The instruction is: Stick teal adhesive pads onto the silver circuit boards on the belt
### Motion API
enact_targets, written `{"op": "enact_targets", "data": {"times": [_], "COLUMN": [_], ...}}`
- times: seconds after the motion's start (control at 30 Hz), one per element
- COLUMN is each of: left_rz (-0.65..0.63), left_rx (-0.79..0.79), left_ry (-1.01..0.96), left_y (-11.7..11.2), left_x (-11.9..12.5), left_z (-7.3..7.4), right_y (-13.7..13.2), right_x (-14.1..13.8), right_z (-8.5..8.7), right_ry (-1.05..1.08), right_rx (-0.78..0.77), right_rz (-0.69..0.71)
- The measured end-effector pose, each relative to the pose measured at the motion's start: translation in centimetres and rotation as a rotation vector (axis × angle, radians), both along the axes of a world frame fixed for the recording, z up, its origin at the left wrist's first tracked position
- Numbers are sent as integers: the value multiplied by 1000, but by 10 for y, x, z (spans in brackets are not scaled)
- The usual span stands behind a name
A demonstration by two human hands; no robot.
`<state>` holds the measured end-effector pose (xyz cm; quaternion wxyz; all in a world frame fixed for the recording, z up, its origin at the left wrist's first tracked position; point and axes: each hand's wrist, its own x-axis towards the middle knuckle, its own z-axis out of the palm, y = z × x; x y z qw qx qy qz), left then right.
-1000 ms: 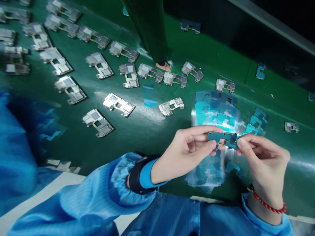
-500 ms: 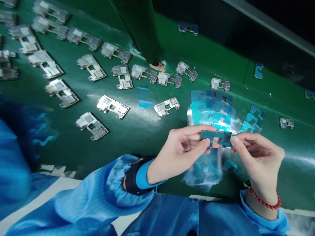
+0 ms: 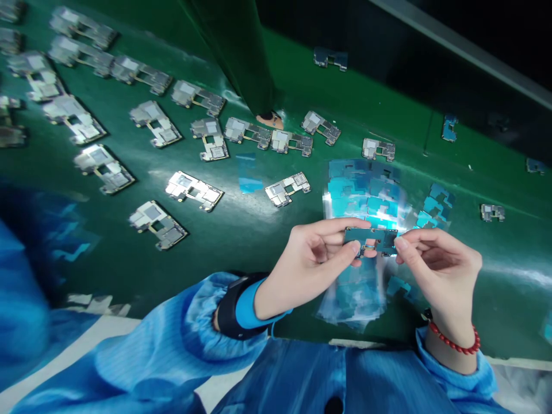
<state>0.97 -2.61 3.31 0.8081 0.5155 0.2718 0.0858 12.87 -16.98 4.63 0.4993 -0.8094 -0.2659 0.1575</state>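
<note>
A small teal circuit board (image 3: 374, 241) is held between both hands above the green table (image 3: 259, 230). My left hand (image 3: 310, 264) pinches its left end with thumb and fingers. My right hand (image 3: 435, 273) pinches its right end, and a red bead bracelet sits on that wrist. Under the hands lie clear sheets carrying blue film pieces (image 3: 366, 195), with another sheet (image 3: 353, 299) nearer the table's front edge.
Several silver-shielded circuit boards (image 3: 194, 191) lie scattered over the left and middle of the table. A loose blue film piece (image 3: 249, 172) lies among them. A dark green post (image 3: 241, 52) stands at the back. Blue sleeves fill the lower view.
The hands and the board have drifted slightly left in the view as the head turned. The grip on the board looks the same.
</note>
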Motion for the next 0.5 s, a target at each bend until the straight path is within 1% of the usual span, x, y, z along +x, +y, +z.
{"op": "enact_targets", "data": {"times": [0.17, 0.33, 0.5], "left_rz": [-2, 2, 0], "left_rx": [-42, -20, -51], "left_ry": [-17, -27, -25], "left_y": [0, 0, 1], "left_x": [0, 0, 0], "left_z": [-1, -2, -2], "right_y": [0, -1, -1], "right_x": [1, 3, 5], "right_z": [-1, -1, -4], "right_ry": [29, 36, 61], "right_rx": [7, 26, 52], "right_rz": [6, -5, -34]}}
